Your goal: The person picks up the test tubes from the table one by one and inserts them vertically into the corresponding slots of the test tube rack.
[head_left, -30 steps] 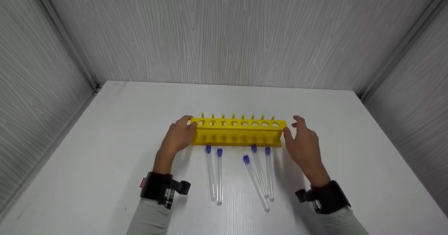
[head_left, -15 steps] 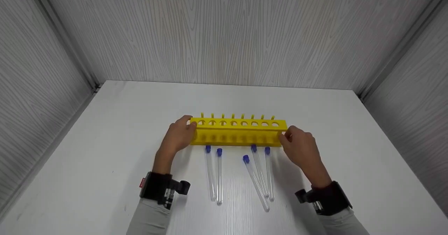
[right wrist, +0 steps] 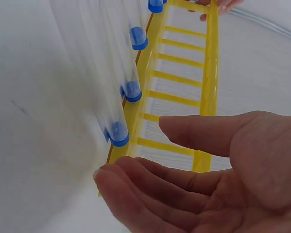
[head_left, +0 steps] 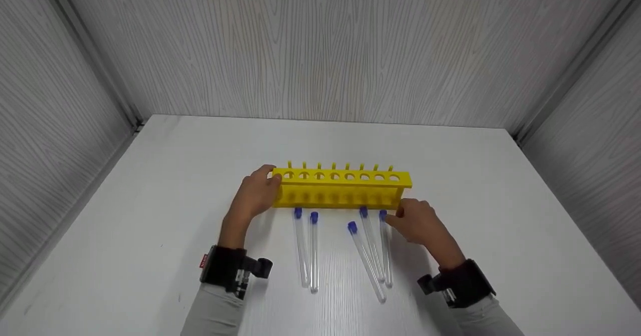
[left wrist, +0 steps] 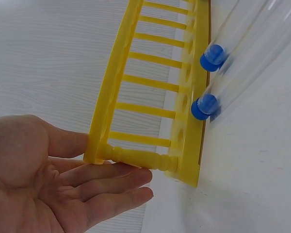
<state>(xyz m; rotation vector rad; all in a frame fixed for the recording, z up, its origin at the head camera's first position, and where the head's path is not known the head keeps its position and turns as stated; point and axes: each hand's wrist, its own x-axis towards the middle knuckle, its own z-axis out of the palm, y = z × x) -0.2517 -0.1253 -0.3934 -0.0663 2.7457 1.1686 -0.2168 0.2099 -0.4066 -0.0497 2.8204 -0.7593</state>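
A yellow test tube rack [head_left: 345, 182] with round holes and a row of pegs stands mid-table. My left hand [head_left: 255, 193] grips its left end, the thumb and fingers around the top bar and end post in the left wrist view. In front of the rack lie several clear test tubes with blue caps. My right hand [head_left: 418, 221] is low by the rack's right end, fingertips close to the cap of the rightmost test tube [head_left: 385, 256]. In the right wrist view a gap shows between thumb and fingers, with that blue cap [right wrist: 119, 135] just beyond them.
Two more test tubes [head_left: 314, 256] lie to the left, and another two [head_left: 368, 263] lie beside the rightmost one, all with caps toward the rack. The white table [head_left: 150, 216] is enclosed by grey wood-grain panels [head_left: 320, 50] at the back and sides.
My right hand has left the rack's right end and come down and leftward to the rightmost test tube's cap. The left hand, rack and tubes have stayed in place.
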